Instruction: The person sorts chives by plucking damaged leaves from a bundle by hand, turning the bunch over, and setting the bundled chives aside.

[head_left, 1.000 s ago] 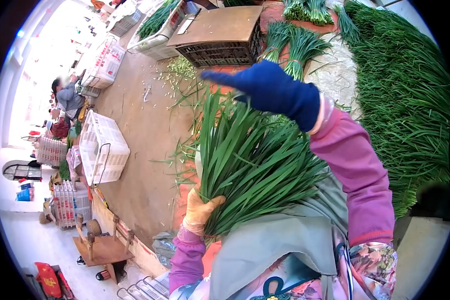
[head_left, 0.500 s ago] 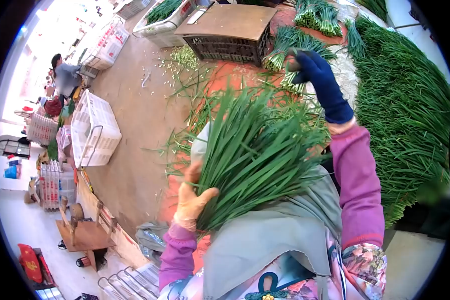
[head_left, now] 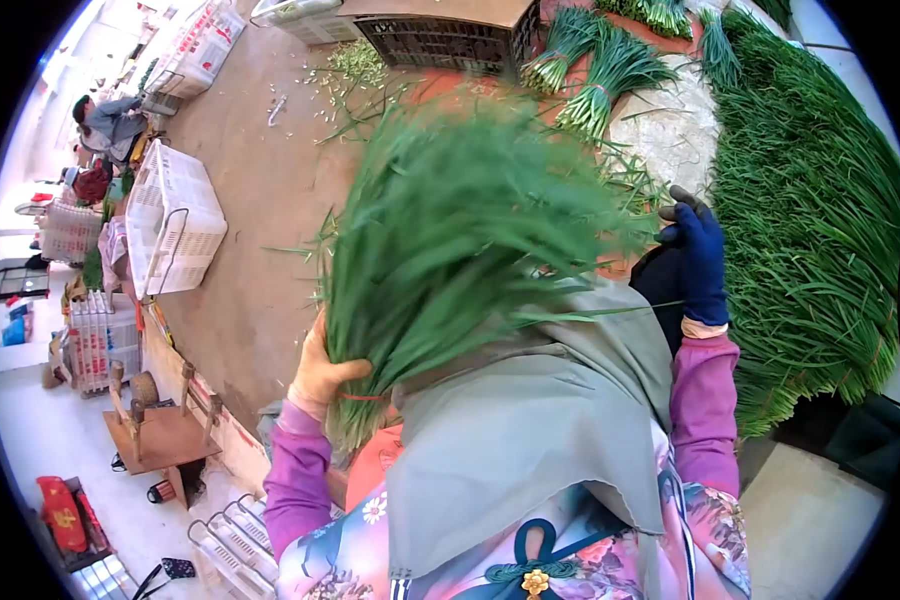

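Note:
A thick bunch of garlic chives fans out over my lap, its upper leaves smeared by motion. My left hand, in a pale orange glove, grips the bunch near its lower end. A thin red band crosses the stems just below my thumb. My right hand wears a blue glove with dark fingertips and is to the right of the bunch, apart from it. Its fingers are bent and spaced apart, with nothing visible in them. Under the bunch, a grey apron covers my lap.
A large heap of chives lies at my right. Tied bunches rest ahead beside a dark crate with a board on top. White baskets and a low wooden stool are at left. Another person sits farther back.
My left hand and the bunch have shifted left, the leaves swinging. My right hand has come down and to the right, from beyond the bunch to beside my lap. The view has shifted slightly.

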A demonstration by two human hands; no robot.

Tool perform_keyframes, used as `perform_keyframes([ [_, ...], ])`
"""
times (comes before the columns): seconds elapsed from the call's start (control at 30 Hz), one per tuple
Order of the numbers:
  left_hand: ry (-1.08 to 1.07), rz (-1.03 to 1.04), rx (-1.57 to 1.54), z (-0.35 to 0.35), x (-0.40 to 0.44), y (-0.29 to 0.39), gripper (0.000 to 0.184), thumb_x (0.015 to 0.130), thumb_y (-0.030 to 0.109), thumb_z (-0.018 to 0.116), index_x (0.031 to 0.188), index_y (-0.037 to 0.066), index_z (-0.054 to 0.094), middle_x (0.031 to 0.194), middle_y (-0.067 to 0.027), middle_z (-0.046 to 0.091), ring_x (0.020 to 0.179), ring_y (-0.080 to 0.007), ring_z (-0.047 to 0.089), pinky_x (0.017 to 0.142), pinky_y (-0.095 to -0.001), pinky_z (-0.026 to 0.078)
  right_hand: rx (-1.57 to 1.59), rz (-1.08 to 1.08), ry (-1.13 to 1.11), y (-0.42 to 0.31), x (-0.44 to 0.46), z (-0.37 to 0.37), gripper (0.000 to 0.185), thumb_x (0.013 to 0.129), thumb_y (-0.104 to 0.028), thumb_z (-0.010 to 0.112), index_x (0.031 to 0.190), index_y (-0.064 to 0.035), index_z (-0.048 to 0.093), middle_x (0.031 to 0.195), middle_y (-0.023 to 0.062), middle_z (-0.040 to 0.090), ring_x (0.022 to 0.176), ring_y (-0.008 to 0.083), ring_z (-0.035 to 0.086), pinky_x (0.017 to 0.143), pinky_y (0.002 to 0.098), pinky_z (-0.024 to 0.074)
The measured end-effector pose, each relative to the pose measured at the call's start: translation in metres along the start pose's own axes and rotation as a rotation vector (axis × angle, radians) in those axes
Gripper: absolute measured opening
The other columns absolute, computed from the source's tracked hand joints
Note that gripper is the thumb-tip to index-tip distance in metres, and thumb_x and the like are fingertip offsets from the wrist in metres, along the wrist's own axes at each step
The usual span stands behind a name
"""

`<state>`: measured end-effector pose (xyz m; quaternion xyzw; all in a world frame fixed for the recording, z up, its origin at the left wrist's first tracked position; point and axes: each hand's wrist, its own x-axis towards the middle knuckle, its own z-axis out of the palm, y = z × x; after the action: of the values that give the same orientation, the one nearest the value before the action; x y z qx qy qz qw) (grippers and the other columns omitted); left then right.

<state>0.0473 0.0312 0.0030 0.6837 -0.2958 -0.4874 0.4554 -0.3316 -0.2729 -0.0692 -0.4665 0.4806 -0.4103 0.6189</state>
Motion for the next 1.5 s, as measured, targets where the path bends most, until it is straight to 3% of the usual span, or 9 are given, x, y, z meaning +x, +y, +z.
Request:
perform_keyframes([
  [0.2,-0.083,-0.389,-0.47,-0.057,0.002,-0.023,0.067,0.073,0.019,0.063,0.133,0.001,0.039,0.123,-0.0112,0.054,0.111,-0.0241,0.052,0.097,-0.0352,0.04,0.008,0.046,-0.01,0.008,-0.006,-0.011,0.028,0.09,-0.018,0.051,0.113,-0.004,0.058,0.082,0.0021,0.059,0.064,0.0082,0.05,0.063,0.0216,0.0428],
  [0.4,-0.052,-0.116,-0.21,-0.019,0.046,-0.023,0.068,0.08,0.014,0.066,0.137,0.003,0.031,0.121,-0.0076,0.053,0.106,-0.0175,0.052,0.092,-0.0307,0.043,-0.293,0.029,-0.083,0.001,-0.026,0.009,0.027,0.09,-0.017,0.049,0.111,-0.0034,0.059,0.081,0.0038,0.06,0.065,0.0085,0.054,0.062,0.0213,0.0438],
  [0.47,0.043,-0.086,-0.287,-0.006,0.058,-0.014,0.069,0.079,0.013,0.069,0.137,0.004,0.032,0.119,-0.0077,0.053,0.105,-0.0173,0.053,0.09,-0.0303,0.044,-0.695,-0.397,-0.183,0.02,-0.027,0.011,0.026,0.09,-0.017,0.05,0.111,-0.0037,0.059,0.082,0.004,0.061,0.063,0.0086,0.054,0.059,0.0215,0.0446],
  [0.53,0.052,0.01,-0.103,0.011,0.067,0.002,0.066,0.078,0.008,0.069,0.134,0.004,0.034,0.116,-0.0082,0.055,0.1,-0.0176,0.056,0.085,-0.0303,0.048,-0.155,0.127,-0.25,0.039,-0.017,0.016,0.025,0.089,-0.015,0.052,0.11,-0.0046,0.059,0.082,0.004,0.061,0.063,0.0085,0.055,0.057,0.0223,0.0455],
  [0.67,0.142,-0.053,-0.153,0.034,0.069,0.013,0.055,0.079,0.001,0.066,0.129,0.002,0.041,0.11,-0.0102,0.059,0.095,-0.0192,0.059,0.084,-0.0315,0.05,-0.231,0.096,-0.338,0.043,-0.034,0.042,0.025,0.088,-0.016,0.055,0.11,-0.0055,0.06,0.083,0.0034,0.063,0.067,0.0084,0.058,0.059,0.0227,0.0474],
  [1.0,0.213,-0.091,-0.261,0.036,0.068,0.008,0.037,0.085,0.003,0.057,0.121,-0.003,0.049,0.102,-0.0109,0.062,0.084,-0.0193,0.063,0.075,-0.0298,0.053,-0.62,-0.698,-0.584,0.017,-0.063,0.105,0.023,0.078,-0.027,0.069,0.07,-0.0088,0.057,0.058,0.0124,0.052,0.051,0.0335,0.051,0.047,0.0383,0.0411],
  [1.4,0.177,-0.007,-0.282,0.023,0.068,-0.01,0.041,0.084,0.003,0.056,0.124,-0.002,0.047,0.105,-0.0103,0.061,0.086,-0.0182,0.062,0.076,-0.029,0.052,-0.353,-0.699,-0.137,-0.057,0.005,0.101,0.017,0.079,-0.021,0.07,0.092,-0.0104,0.067,0.062,0.0093,0.058,0.052,0.0196,0.056,0.05,0.0297,0.0447],
  [1.47,0.186,-0.011,-0.27,0.019,0.07,-0.016,0.041,0.084,0.003,0.056,0.124,-0.002,0.047,0.105,-0.0101,0.062,0.087,-0.0184,0.062,0.077,-0.0292,0.052,-0.581,-0.713,-0.132,-0.07,0.012,0.099,0.031,0.081,-0.011,0.068,0.112,-0.0106,0.062,0.066,0.0047,0.061,0.051,0.004,0.046,0.05,0.0227,0.0408],
  [1.5,0.169,0.001,-0.279,0.019,0.07,-0.016,0.043,0.083,0.003,0.058,0.124,-0.001,0.046,0.106,-0.01,0.061,0.087,-0.0187,0.062,0.077,-0.0291,0.052,-0.625,-0.934,-0.148,-0.073,0.015,0.105,0.046,0.082,-0.013,0.066,0.125,-0.014,0.053,0.056,0.0047,0.056,0.045,0.0095,0.049,0.046,0.0267,0.0402],
])
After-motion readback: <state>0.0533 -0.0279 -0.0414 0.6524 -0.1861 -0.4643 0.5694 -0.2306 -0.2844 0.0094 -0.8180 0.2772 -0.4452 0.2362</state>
